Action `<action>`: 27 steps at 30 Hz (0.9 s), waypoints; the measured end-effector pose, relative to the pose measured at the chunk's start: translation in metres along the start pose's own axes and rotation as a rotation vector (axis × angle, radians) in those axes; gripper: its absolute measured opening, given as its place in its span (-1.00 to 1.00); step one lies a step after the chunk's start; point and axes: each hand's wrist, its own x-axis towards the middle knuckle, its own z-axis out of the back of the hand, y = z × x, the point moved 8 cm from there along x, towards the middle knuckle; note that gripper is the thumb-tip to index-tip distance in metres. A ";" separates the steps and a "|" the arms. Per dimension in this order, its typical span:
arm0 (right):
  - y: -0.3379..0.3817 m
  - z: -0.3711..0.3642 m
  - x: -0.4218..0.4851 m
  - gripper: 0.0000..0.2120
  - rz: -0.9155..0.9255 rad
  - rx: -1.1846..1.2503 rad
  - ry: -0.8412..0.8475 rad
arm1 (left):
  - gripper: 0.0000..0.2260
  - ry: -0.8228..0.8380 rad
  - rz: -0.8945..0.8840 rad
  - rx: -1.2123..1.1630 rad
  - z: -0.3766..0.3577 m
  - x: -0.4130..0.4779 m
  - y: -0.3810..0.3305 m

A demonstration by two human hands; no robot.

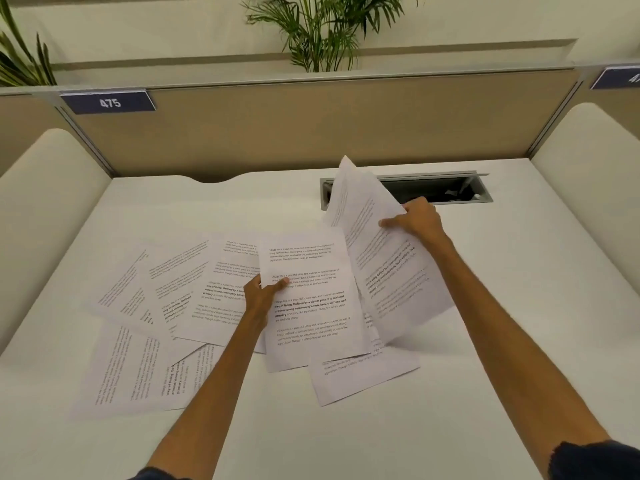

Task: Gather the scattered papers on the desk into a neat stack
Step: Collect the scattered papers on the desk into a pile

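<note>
Your right hand (420, 220) grips a lifted bundle of sheets (388, 258) at two o'clock; your left hand (263, 292) pinches one sheet (311, 306) at centre. Slide it under the bundle, edges matched, then sweep the loose papers (173, 296) at nine o'clock across the desk (519, 341).

printed white papers (180, 306) overlap across the desk (485, 341), some lifted.
</note>
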 end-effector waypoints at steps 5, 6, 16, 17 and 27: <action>0.042 0.044 -0.027 -0.72 0.163 0.179 -0.118 | -0.64 -0.006 0.001 -0.014 -0.006 -0.001 0.000; 0.049 0.048 -0.032 -0.70 0.197 0.261 -0.109 | -0.64 -0.007 0.003 -0.021 -0.007 -0.001 0.001; 0.005 -0.060 -0.027 -0.58 -0.015 0.563 0.132 | -0.35 -0.022 0.095 -0.063 -0.012 -0.001 0.005; -0.005 -0.077 -0.028 -0.59 -0.045 0.549 0.140 | -0.31 -0.009 0.101 -0.130 -0.014 -0.001 0.005; -0.042 -0.161 -0.047 -0.63 -0.079 0.417 0.101 | -0.75 0.025 -0.042 -0.064 -0.018 -0.006 0.000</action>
